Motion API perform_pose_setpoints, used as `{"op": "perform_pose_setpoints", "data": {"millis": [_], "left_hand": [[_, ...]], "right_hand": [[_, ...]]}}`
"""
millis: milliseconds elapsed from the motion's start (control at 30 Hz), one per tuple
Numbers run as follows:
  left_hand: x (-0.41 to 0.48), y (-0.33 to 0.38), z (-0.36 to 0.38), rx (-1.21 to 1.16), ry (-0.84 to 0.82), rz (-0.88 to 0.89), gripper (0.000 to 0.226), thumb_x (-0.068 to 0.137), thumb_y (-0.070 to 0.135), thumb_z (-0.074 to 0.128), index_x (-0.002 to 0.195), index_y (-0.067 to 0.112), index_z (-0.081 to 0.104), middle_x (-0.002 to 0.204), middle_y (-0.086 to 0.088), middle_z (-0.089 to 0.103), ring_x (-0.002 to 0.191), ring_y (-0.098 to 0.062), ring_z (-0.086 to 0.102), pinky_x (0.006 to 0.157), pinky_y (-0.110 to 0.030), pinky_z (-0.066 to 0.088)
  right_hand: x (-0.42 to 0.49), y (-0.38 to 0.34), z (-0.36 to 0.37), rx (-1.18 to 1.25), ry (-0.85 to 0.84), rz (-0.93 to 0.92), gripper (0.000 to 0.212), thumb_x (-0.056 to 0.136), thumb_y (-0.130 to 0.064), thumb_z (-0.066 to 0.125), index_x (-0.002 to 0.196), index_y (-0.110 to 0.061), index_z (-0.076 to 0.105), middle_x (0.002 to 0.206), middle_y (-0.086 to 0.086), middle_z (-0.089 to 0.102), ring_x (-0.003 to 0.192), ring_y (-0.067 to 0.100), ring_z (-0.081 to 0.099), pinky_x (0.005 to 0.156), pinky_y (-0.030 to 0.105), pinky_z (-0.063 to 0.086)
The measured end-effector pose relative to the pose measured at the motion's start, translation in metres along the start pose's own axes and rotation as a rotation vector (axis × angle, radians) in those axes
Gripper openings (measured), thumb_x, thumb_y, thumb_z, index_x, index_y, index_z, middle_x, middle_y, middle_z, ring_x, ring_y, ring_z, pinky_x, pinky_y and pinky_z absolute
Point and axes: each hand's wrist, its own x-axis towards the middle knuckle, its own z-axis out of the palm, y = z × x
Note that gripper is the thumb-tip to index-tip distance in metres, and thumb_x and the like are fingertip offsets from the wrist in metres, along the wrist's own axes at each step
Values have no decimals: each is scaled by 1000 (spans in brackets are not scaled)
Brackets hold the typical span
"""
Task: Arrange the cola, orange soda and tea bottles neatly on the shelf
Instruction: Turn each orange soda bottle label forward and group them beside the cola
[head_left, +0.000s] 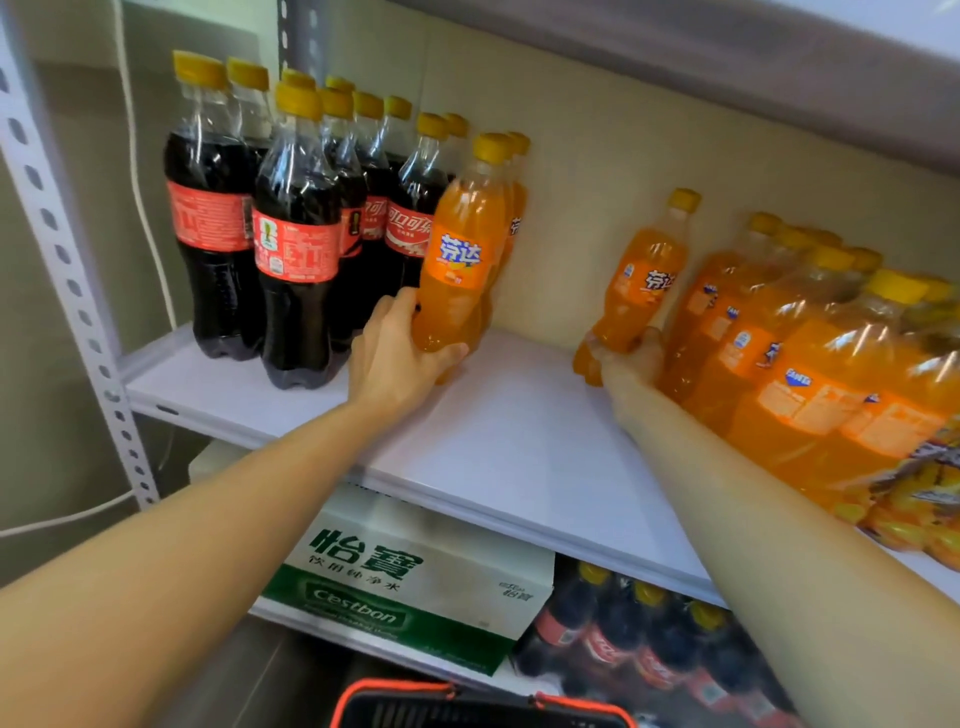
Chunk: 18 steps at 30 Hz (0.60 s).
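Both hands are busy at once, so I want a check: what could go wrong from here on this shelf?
1. The right hand grips the tilted orange soda bottle low, near its base; it may swing or slip.
2. The left hand holds the upright orange soda bottle beside the cola bottles; a shove might topple the front one near the shelf edge.

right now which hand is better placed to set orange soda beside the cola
Left. The left hand grips an upright orange soda bottle beside the cola bottles; the right hand holds a tilted bottle across the bare shelf.
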Motion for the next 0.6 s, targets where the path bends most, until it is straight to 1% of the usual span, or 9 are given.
{"op": "perform_pose_setpoints", "data": {"millis": [100, 167, 200, 300, 333, 433, 467, 500, 600], "left_hand": [[-2, 3, -1, 29, -21, 23, 56, 73, 43, 87, 114, 18, 57, 108, -7, 58, 97, -36, 59, 71, -38, 36], [-2, 4, -3, 34, -35, 26, 55, 74, 43, 86, 114, 19, 57, 108, -6, 59, 98, -35, 60, 71, -37, 36], [-2, 4, -4, 31, -47, 23, 55, 75, 44, 85, 115, 19, 58, 109, -6, 61, 100, -35, 60, 72, -38, 38], [-3, 3, -9, 27, -89, -12, 57, 76, 50, 83, 120, 24, 57, 114, -1, 66, 102, -30, 63, 78, -41, 48], [-4, 3, -10, 24, -103, -20, 58, 76, 52, 82, 121, 26, 57, 114, 1, 67, 101, -27, 64, 76, -40, 48], [-8, 5, -14, 18, -137, -52, 60, 75, 56, 82, 122, 30, 55, 115, 5, 68, 100, -22, 63, 74, -36, 44], [-9, 6, -15, 12, -152, -67, 60, 75, 56, 82, 123, 31, 54, 115, 6, 68, 100, -21, 63, 75, -37, 45], [-10, 7, -16, 3, -173, -84, 61, 76, 56, 82, 124, 31, 54, 117, 7, 68, 102, -21, 63, 79, -39, 48], [-12, 12, -21, -81, -274, -150, 69, 81, 46, 83, 137, 25, 50, 126, 3, 66, 112, -23, 65, 95, -43, 52]], "right_hand": [[-7, 2, -7, 65, -60, 5, 45, 86, -20, 81, 120, -9, 55, 116, 10, 68, 104, 26, 65, 89, 35, 54], [-15, 2, -13, 99, -110, -17, 39, 87, -17, 81, 115, -13, 54, 108, 4, 66, 95, 19, 65, 75, 23, 53], [-21, 0, -16, 106, -136, -27, 40, 87, -16, 81, 116, -13, 54, 107, 4, 65, 91, 17, 65, 72, 21, 51], [-42, -4, -27, 136, -205, -28, 45, 87, -13, 80, 125, -7, 58, 110, 6, 67, 97, 20, 64, 84, 32, 52], [-49, -4, -31, 162, -232, -29, 43, 87, -11, 80, 124, -7, 59, 108, 4, 68, 96, 19, 64, 84, 32, 53], [-74, -8, -47, 195, -316, -48, 35, 87, -13, 80, 116, -16, 61, 97, -10, 66, 87, 4, 63, 70, 17, 50], [-83, -10, -53, 196, -336, -53, 34, 87, -15, 80, 115, -18, 61, 97, -12, 66, 87, 3, 63, 68, 15, 50], [-92, -12, -60, 196, -354, -53, 35, 87, -16, 80, 116, -18, 61, 100, -9, 66, 90, 7, 64, 70, 18, 53], [-117, -17, -79, 193, -409, -37, 46, 87, -20, 81, 128, -20, 60, 120, 2, 66, 110, 21, 62, 89, 44, 57]]}}
